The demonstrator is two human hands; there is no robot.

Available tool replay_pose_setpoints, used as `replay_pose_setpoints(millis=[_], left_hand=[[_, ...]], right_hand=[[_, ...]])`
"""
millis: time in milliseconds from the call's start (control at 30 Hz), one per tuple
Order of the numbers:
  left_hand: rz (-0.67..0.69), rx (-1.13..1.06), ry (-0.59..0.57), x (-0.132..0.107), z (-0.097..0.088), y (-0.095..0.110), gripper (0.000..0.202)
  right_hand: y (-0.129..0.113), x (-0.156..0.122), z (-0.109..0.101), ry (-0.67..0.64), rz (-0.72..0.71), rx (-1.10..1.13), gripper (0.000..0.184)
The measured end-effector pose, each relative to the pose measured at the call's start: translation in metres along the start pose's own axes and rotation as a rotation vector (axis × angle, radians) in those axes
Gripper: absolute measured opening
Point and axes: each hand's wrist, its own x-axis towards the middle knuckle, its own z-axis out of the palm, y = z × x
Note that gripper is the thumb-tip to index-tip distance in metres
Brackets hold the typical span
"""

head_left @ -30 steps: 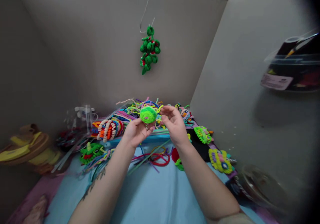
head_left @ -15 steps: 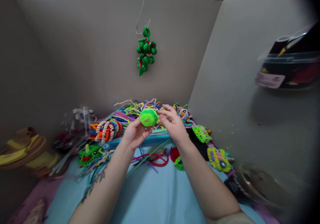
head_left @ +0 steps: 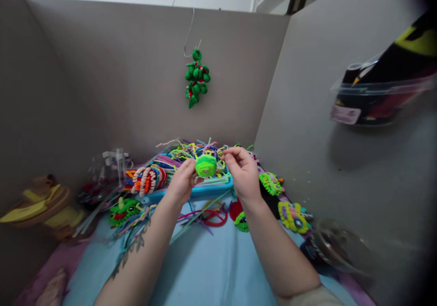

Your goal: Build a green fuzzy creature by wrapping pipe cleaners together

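A bright green, fuzzy ball of coiled pipe cleaner sits in the fingertips of my left hand, raised above the cloth. A small pinkish spot marks its near side. My right hand is just right of the ball, thumb and forefinger pinched together and a small gap from it. Whatever thin thing may be in that pinch is too small to make out. Behind both hands lies a blue tray heaped with loose pipe cleaners in many colours.
A light blue cloth covers the table. Finished pipe-cleaner figures lie around, including a green one at left and a yellow one at right. A green bundle hangs on the grey partition. A clear bin is fixed at right.
My right fingers have drawn slightly away from the ball and closed into a pinch. My left hand still holds the ball. The camera view has shifted a little.
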Motion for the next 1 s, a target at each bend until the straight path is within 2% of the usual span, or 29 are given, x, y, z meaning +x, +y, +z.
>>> replay_pose_setpoints(millis=[67,133,200,267,300,367,400,533,600,700,833,900,1000], left_hand=[[0.032,0.077,0.016,-0.008,0.001,-0.001,0.029],[0.027,0.133,0.018,-0.019,-0.003,-0.002,0.034],[0.027,0.215,0.026,-0.035,-0.012,-0.006,0.034],[0.043,0.304,0.052,-0.056,-0.025,-0.012,0.031],[0.057,0.347,0.069,-0.066,-0.032,-0.016,0.029],[0.090,0.429,0.100,-0.087,-0.045,-0.025,0.025],[0.104,0.468,0.109,-0.095,-0.049,-0.029,0.022],[0.140,0.593,0.100,-0.117,-0.057,-0.044,0.013],[0.195,0.673,0.071,-0.122,-0.058,-0.048,0.015],[0.310,0.677,0.091,-0.126,-0.061,-0.052,0.026],[0.270,0.574,0.142,-0.132,-0.066,-0.058,0.030],[0.263,0.631,0.103,-0.135,-0.065,-0.062,0.029],[0.267,0.681,0.062,-0.139,-0.061,-0.068,0.041]], right_hand=[[-0.022,-0.011,0.004,-0.053,-0.093,-0.035,0.016],[-0.039,-0.022,0.006,-0.276,-0.204,-0.135,0.024],[-0.041,-0.036,0.006,-0.454,-0.247,-0.276,0.021],[-0.030,-0.053,0.004,-0.462,-0.161,-0.371,0.007],[-0.020,-0.064,0.003,-0.430,-0.071,-0.377,0.008],[0.000,-0.088,-0.001,-0.395,0.091,-0.408,0.020],[0.009,-0.099,-0.003,-0.427,0.134,-0.401,0.026],[0.032,-0.132,-0.005,-0.491,0.198,-0.338,0.036],[0.042,-0.139,-0.004,-0.452,0.271,-0.239,0.030],[0.056,-0.145,-0.003,-0.385,0.516,0.085,0.021],[0.067,-0.151,-0.008,-0.285,0.886,0.562,0.033],[0.067,-0.154,-0.012,-0.243,1.009,0.731,0.034],[0.062,-0.157,-0.015,-0.250,1.131,0.874,0.036]])
